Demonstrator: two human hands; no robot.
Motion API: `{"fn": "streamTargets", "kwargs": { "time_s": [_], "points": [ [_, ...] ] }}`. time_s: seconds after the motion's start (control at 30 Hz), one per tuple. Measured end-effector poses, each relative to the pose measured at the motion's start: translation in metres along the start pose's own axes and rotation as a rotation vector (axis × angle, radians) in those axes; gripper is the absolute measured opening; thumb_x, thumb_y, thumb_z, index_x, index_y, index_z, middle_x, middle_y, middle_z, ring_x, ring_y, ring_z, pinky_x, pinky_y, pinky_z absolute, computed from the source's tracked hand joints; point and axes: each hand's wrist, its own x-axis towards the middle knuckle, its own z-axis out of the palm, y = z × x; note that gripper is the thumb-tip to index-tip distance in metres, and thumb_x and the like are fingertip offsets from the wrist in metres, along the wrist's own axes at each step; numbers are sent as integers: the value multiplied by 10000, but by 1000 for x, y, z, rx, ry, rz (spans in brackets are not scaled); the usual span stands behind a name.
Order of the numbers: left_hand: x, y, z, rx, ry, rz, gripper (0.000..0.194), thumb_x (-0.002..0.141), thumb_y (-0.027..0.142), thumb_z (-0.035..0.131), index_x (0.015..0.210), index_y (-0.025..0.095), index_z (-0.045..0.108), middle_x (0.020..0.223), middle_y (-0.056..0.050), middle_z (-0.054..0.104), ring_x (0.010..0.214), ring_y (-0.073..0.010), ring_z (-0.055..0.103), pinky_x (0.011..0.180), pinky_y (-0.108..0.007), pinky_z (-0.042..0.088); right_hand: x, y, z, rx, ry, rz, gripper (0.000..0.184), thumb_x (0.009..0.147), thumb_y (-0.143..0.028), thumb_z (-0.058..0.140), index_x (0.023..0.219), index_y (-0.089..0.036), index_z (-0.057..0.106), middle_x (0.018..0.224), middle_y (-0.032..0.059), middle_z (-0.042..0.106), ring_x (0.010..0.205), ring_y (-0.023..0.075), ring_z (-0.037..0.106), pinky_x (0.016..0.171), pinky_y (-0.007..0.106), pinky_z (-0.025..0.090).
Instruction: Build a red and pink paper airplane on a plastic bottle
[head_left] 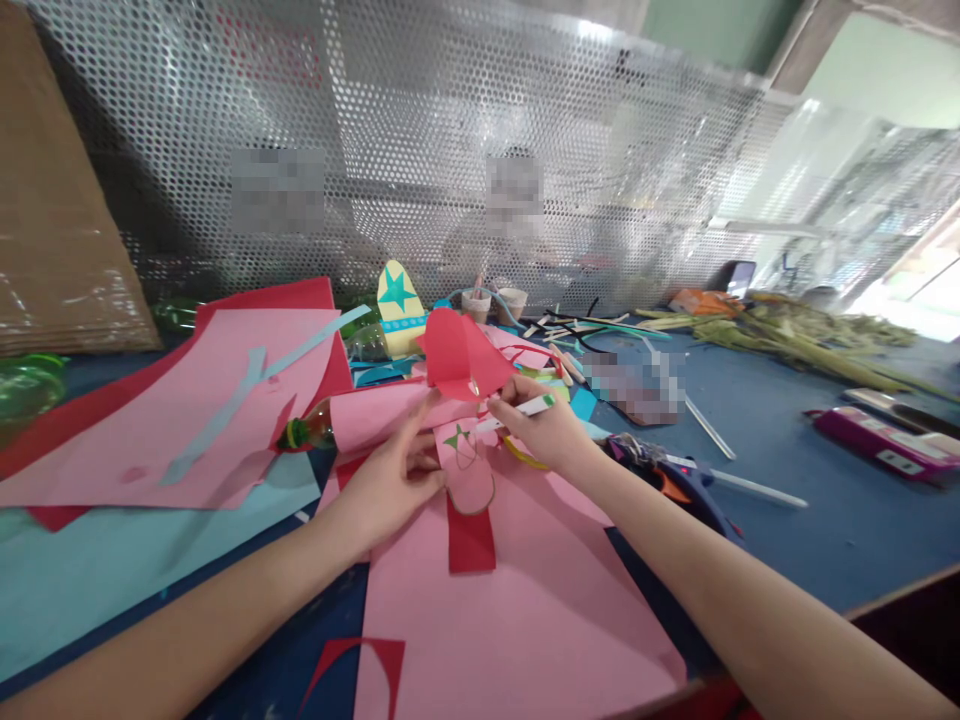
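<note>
A plastic bottle point(319, 424) wrapped in pink paper lies on its side, its green cap pointing left. My left hand point(401, 470) rests around the wrapped part, thumb beside a rounded pink paper piece point(471, 478). That piece bears a green star and a drawn outline. Between the fingers of my right hand point(544, 425) is a white marker point(517, 412) with a green end, its tip near the star. A red paper piece point(461, 355) stands up just behind. Under the rounded piece, a red strip point(472, 540) lies on a large pink sheet point(525, 610).
Pink, red and light-blue sheets point(225, 400) spread on the left. Behind stands a yellow paper-covered piece with a blue star point(396, 290), near two cups point(512, 302). Dark-handled scissors point(690, 490) and white sticks point(709, 428) lie right; a purple box point(881, 445) sits farther out.
</note>
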Motion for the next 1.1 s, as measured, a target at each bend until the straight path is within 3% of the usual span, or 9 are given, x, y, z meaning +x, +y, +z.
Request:
{"fn": "streamTargets", "kwargs": {
  "time_s": [0.53,1.1],
  "points": [
    [1,0,0,-6,0,-32,826,724,140,566,1463,212,203,1213,-122,594,818,-163,631,793,-342,508,0,-1,0,1,23,6,202,685,-346,546,603,-234,400,488,-65,450,453,116,452,470,250,339],
    [0,1,0,19,2,-2,812,725,147,568,1457,223,225,1151,-105,629,824,-182,643,783,-347,509,1,-3,-2,-57,45,-21,194,671,-332,542,574,-227,411,506,-47,447,492,118,425,493,249,360]
  ]
}}
